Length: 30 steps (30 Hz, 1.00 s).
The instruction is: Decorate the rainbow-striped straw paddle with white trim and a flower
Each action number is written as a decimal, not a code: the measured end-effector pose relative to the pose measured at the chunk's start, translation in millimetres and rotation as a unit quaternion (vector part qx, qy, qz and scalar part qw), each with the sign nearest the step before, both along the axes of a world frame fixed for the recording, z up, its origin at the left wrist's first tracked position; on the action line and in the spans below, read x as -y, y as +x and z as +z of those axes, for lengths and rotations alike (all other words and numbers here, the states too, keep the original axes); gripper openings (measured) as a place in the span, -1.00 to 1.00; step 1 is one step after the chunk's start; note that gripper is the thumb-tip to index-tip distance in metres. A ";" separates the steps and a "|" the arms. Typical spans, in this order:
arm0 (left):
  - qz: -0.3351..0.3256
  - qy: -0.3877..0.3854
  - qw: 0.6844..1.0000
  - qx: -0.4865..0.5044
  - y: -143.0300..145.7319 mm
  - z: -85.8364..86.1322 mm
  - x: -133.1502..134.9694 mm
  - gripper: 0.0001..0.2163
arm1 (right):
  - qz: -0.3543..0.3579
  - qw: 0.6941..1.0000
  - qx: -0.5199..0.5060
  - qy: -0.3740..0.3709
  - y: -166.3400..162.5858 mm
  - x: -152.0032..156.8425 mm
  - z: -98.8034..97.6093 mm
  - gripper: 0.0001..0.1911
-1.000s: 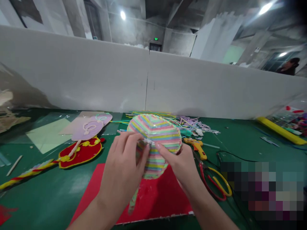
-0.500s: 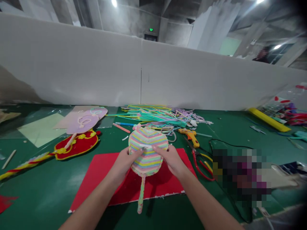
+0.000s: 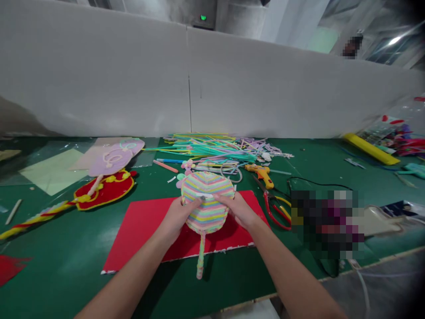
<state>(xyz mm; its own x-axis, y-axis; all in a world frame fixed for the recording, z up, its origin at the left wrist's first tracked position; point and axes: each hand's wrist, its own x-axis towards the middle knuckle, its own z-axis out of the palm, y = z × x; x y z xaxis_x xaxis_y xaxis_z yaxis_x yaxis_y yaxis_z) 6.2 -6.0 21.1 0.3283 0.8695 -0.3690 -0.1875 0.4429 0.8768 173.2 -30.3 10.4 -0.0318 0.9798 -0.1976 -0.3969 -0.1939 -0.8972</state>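
A round fan wrapped in pastel rainbow stripes (image 3: 208,212) with a striped handle (image 3: 200,261) is held over a red sheet (image 3: 146,226) on the green table. My left hand (image 3: 177,215) grips its left edge, fingers closed. My right hand (image 3: 239,209) grips its right edge. Both thumbs pinch a small white piece (image 3: 205,195) on the fan's face.
A pile of coloured straws (image 3: 215,150) lies behind the fan. A yellow glue gun (image 3: 262,174) and red-and-yellow scissors (image 3: 277,208) sit to the right. A red fan (image 3: 104,191) and a lilac fan (image 3: 114,159) lie at left. White wall panels (image 3: 186,75) stand behind the table.
The fan and both hands have moved away from my face and lower, down over the red sheet. The handle now hangs in view. The grip stays the same.
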 end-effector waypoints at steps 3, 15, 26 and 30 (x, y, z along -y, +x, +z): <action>0.000 0.003 1.000 0.016 0.4 -5.4 -0.5 -0.57 | 0.009 1.000 0.000 0.008 0.5 -0.1 -0.6 -0.54; -0.038 0.029 0.999 0.007 -2.4 -8.6 0.0 -0.50 | 0.008 0.999 0.023 0.029 1.6 0.4 -3.5 -0.54; 0.013 0.064 0.998 0.012 -0.6 -26.0 -6.4 -0.55 | 0.009 0.999 0.005 0.041 3.6 -5.1 -19.3 -0.52; 0.018 0.066 0.998 0.017 0.2 -25.7 -4.9 -0.54 | 0.008 0.999 0.007 0.052 1.4 -3.7 -19.9 -0.54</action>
<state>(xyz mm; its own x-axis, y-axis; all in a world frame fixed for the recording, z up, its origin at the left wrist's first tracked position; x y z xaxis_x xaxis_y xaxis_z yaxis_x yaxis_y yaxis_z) 6.4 -1.1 -4.6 0.3057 0.9214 -0.2399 -0.2315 0.3164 0.9199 174.6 -26.6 -9.5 -0.0451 0.9943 -0.0961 -0.3817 -0.1061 -0.9182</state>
